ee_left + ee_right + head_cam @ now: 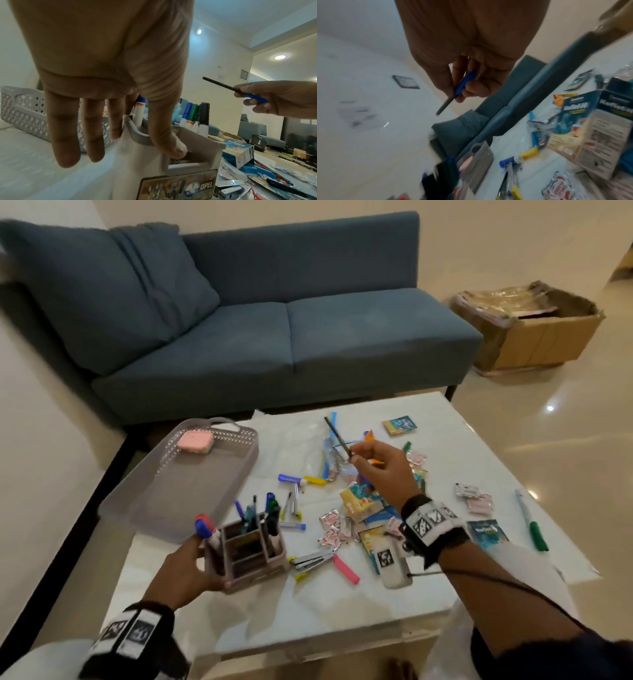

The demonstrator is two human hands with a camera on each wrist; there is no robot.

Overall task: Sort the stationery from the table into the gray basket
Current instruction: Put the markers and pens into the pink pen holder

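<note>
Left hand [191, 570] gripped the pen holder [245, 549] near the counter's [342, 604] front edge; my right hand [380, 470] pinched a dark pen [337, 436] above the pile. Gray basket [178, 481] held only a pink eraser [194, 442]; I judged most stationery unsorted.

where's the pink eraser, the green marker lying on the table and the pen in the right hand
pink eraser [195, 441], head view, its top face
green marker [538, 537], head view, its green cap end
pen [221, 84], left wrist view, its black shaft
</note>
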